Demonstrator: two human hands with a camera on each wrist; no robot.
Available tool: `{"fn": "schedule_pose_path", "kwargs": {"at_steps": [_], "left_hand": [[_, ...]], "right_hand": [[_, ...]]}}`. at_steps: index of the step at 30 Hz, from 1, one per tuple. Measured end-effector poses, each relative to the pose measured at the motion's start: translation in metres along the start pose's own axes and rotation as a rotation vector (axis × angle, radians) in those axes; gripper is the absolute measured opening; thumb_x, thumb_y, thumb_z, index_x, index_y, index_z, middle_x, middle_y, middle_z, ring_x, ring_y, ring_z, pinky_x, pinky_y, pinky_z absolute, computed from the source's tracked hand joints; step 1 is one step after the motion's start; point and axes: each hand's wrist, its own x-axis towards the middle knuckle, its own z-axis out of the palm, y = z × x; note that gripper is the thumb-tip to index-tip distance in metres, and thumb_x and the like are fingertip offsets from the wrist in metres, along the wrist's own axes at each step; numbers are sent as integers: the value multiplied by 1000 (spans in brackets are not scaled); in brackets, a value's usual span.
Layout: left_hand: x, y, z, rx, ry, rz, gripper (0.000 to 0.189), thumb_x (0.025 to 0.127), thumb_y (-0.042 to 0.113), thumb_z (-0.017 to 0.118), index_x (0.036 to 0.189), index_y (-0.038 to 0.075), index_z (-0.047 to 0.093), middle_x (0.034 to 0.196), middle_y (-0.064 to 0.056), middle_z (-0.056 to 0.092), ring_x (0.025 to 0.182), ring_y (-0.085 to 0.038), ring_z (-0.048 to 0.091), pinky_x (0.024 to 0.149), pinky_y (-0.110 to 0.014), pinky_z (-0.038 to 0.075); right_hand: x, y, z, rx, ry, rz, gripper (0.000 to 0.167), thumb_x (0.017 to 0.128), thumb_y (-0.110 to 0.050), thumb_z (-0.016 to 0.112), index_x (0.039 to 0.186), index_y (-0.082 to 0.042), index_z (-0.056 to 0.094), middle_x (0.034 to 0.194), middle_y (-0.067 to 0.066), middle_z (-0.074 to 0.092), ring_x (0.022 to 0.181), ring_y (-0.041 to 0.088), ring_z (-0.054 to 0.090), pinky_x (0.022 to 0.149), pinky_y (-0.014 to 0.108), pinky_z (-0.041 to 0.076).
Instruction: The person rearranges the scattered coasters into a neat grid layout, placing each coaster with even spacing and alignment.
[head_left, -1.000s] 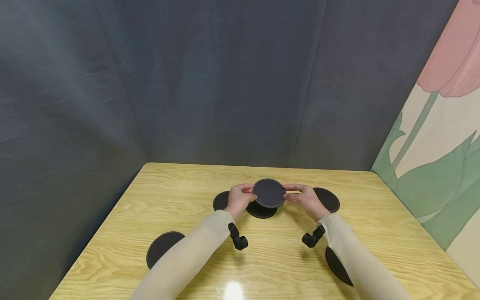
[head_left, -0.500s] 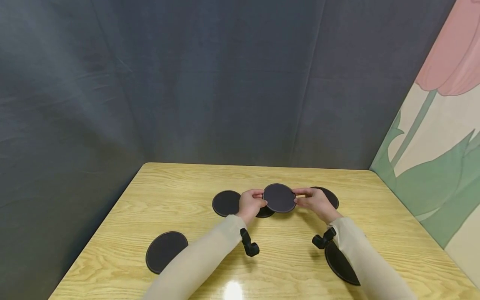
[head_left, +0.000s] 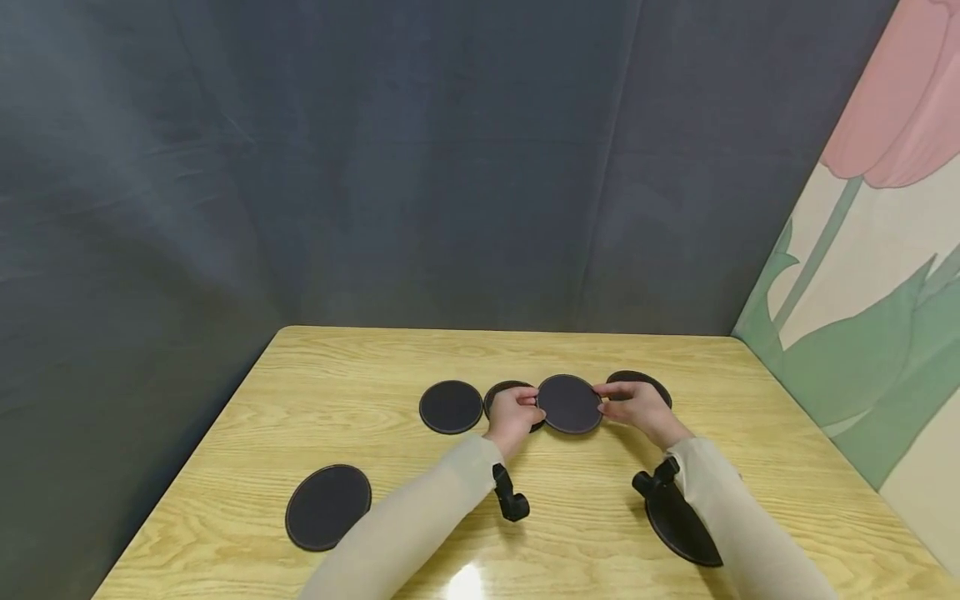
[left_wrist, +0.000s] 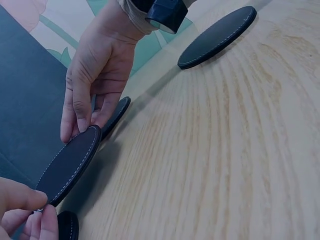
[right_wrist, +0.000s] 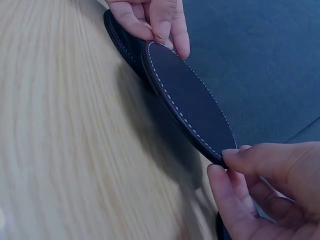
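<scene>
A round dark coaster with pale stitching round its rim is held between both hands, just above the table. My left hand pinches its left edge between thumb and fingers; my right hand pinches the opposite edge. In the right wrist view the coaster is raised and casts a shadow on the wood. Partly behind my left hand lies another coaster, and one more coaster is partly covered by my right hand.
Further coasters lie flat on the wooden table: one coaster at the back, one coaster front left, and one coaster partly under the right sleeve. A dark curtain hangs behind; a flowered panel stands at the right.
Both hands have carried the coaster to the right and lowered it toward the table. The coasters at the back left have come out more from behind the left hand.
</scene>
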Motion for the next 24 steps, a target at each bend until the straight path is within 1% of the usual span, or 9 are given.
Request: {"fn": "schedule_pose_path", "kwargs": {"at_steps": [6,11,14,18,20,22,24], "left_hand": [[-1,0,7,29,-19,-16,39,77,-8,72,115,0,68,100,-10,61,90,-15,56,71,-23,53],[-2,2,11,39,-41,-22,40,78,-8,71,116,0,68,102,-12,61,90,-15,56,73,-24,54],[-3,3,13,48,-57,-24,40,79,-7,71,118,0,67,104,-11,62,92,-16,57,76,-24,54],[-3,4,14,71,-76,-23,40,80,-5,72,120,1,67,104,-10,62,95,-17,58,78,-26,55],[-3,4,14,86,-87,-22,41,81,-4,72,120,1,66,104,-9,62,96,-17,59,79,-27,55],[-3,5,14,98,-97,-25,41,81,-3,72,121,1,66,105,-10,63,97,-18,59,79,-27,55],[-4,5,15,106,-107,-26,41,81,-3,72,122,0,65,107,-10,63,98,-18,59,79,-27,55]], "right_hand": [[-2,5,-7,-2,-4,-7,46,91,8,58,133,18,45,109,12,65,84,4,67,79,23,57],[-2,9,-11,-24,4,-12,45,89,8,59,132,18,47,104,10,67,83,5,67,78,25,57],[-1,10,-13,-35,2,-19,46,89,9,60,131,19,47,107,12,66,82,5,67,77,25,58],[-1,11,-16,-46,8,-11,47,88,9,61,132,20,45,120,25,61,83,5,68,77,25,58],[-1,11,-16,-44,19,-2,47,88,9,62,131,19,47,126,30,56,83,5,68,76,25,58],[-1,12,-18,-43,11,-11,46,87,8,63,129,18,49,126,30,56,83,6,68,76,25,58],[-2,12,-20,-20,-3,-27,42,86,7,65,126,16,55,120,25,61,81,8,69,74,25,58]]}}
